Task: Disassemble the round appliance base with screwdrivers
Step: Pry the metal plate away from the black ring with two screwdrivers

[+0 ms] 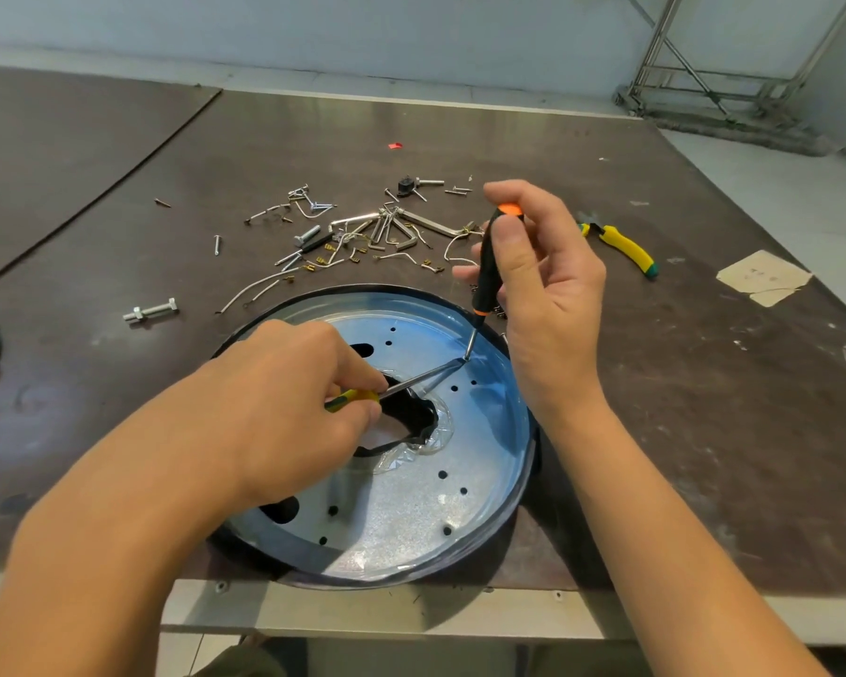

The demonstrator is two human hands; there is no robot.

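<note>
The left hand (284,408) grips a yellow screwdriver (411,381), the right hand (543,285) a black screwdriver (487,266); the base (411,520) seems stiff, light, best steadied by its rim.

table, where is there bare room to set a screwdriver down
Bare table right of the round base, nearer than the yellow pliers and paper scrap; also left, around the bolt. Crowded: the hardware pile just beyond the base.

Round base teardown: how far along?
Done: loose screws, bolts and wires lie on the table; holes in the plate are empty. In hand: left hand holds a yellow screwdriver, right hand a black screwdriver, tips meeting near the plate's far edge. Left: the plate sits in its black rim.
</note>
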